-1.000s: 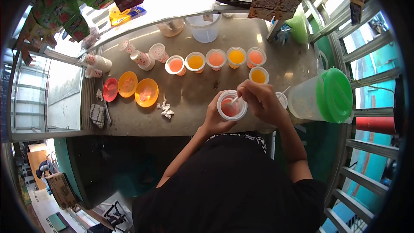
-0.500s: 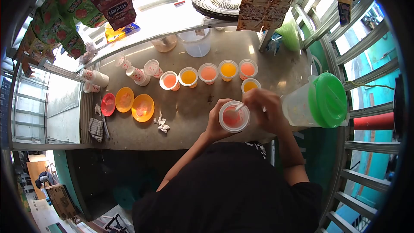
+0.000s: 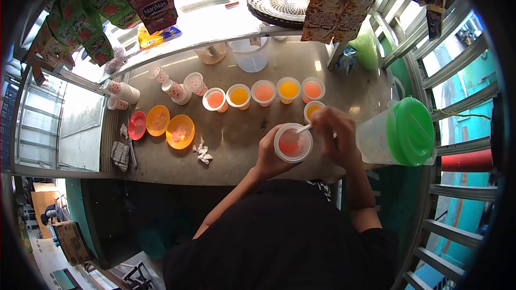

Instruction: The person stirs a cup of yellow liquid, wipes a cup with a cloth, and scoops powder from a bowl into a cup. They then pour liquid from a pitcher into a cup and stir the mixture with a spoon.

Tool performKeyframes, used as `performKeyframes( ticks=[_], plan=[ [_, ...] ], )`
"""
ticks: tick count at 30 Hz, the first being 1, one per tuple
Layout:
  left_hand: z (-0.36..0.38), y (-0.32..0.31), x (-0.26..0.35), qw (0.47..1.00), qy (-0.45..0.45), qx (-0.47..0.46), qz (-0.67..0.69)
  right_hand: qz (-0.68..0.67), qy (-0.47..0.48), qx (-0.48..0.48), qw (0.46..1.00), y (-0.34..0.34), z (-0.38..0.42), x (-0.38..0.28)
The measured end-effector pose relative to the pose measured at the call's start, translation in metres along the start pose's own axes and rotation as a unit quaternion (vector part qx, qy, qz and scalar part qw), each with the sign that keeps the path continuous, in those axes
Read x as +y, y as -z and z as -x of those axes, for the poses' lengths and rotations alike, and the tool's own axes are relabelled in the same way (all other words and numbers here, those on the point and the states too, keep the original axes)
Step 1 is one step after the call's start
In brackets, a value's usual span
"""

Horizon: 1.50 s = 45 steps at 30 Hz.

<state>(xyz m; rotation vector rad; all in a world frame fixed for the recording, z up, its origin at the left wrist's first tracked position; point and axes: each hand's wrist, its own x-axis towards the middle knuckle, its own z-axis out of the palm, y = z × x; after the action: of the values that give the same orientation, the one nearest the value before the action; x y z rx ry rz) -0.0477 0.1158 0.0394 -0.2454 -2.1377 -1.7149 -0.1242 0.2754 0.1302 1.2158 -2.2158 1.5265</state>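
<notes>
My left hand (image 3: pixel 269 153) wraps round a plastic cup (image 3: pixel 305 153) with pink-red liquid inside, close in front of my body. A spoon (image 3: pixel 304 128) dips into that cup, its handle pinched in the fingers of my right hand (image 3: pixel 337 135). Just behind the right hand stands a cup of orange drink (image 3: pixel 312 108), partly covered by the fingers. Farther back runs a row of filled cups, among them a pink one (image 3: pixel 313 90), a yellow-orange one (image 3: pixel 288 89) and another pink one (image 3: pixel 263 92).
A clear pitcher with a green lid (image 3: pixel 414 131) lies at the right. Orange bowls (image 3: pixel 189 123), a red bowl (image 3: pixel 137 125), crumpled tissue (image 3: pixel 203 152) and stacked patterned cups (image 3: pixel 176 92) occupy the left. A clear tub (image 3: pixel 250 56) stands at the back. Sachets (image 3: pixel 153 0) hang overhead.
The spoon has shifted within the cup, and its bowl is now harder to see. My right hand moved slightly with it. The whole view has shifted a little.
</notes>
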Motion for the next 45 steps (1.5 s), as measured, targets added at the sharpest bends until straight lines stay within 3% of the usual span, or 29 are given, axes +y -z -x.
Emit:
performKeyframes(
  ticks=[3,6,10,12,14,16,18,19,23,25,29,34,40,43,45],
  plan=[
    [0.000,-0.001,0.007,1.000,0.007,0.006,-0.015,0.067,0.016,-0.044,0.997,-0.006,-0.001,0.001],
    [0.000,-0.004,0.006,1.000,0.025,0.018,0.005,-0.011,0.021,-0.053,0.998,-0.005,0.002,0.003],
    [0.003,-0.005,0.005,0.999,0.027,0.028,0.009,0.071,0.022,-0.056,0.996,-0.007,-0.002,0.005],
    [0.002,-0.005,0.004,0.999,0.031,0.034,0.020,0.027,-0.002,-0.110,0.993,-0.010,0.001,0.006],
    [-0.001,-0.004,0.005,0.999,0.002,0.036,-0.007,0.012,0.063,0.014,0.998,-0.008,-0.004,0.006],
    [-0.003,-0.003,0.003,0.999,0.007,0.048,-0.010,0.043,0.018,0.027,0.999,-0.004,-0.005,0.004],
    [-0.006,-0.001,0.001,0.998,0.010,0.059,-0.014,0.105,0.067,-0.078,0.989,-0.009,-0.008,0.003],
    [-0.009,0.000,-0.001,0.997,0.010,0.068,-0.023,0.028,0.056,-0.114,0.992,-0.010,-0.009,0.003],
    [-0.018,0.004,-0.002,0.995,0.016,0.088,-0.033,-0.002,0.052,-0.076,0.996,-0.004,-0.021,0.001],
    [-0.023,0.008,-0.003,0.995,0.007,0.095,-0.028,-0.060,-0.036,-0.119,0.990,-0.002,-0.026,-0.001],
    [-0.035,0.012,0.006,0.994,-0.001,0.097,-0.058,-0.045,-0.012,-0.145,0.988,-0.006,-0.036,0.006],
    [-0.044,0.012,0.013,0.994,0.011,0.108,-0.032,0.107,0.093,-0.184,0.973,0.011,-0.067,-0.018],
    [-0.049,0.014,0.026,0.996,0.049,0.071,-0.018,0.001,0.060,-0.242,0.968,0.013,-0.080,-0.023],
    [-0.050,0.019,0.034,0.994,0.001,0.076,-0.073,0.064,0.093,-0.197,0.974,0.015,-0.086,-0.023],
    [-0.049,0.019,0.031,0.994,-0.010,0.083,-0.073,0.066,0.098,-0.217,0.969,0.019,-0.088,-0.027]
  ],
)
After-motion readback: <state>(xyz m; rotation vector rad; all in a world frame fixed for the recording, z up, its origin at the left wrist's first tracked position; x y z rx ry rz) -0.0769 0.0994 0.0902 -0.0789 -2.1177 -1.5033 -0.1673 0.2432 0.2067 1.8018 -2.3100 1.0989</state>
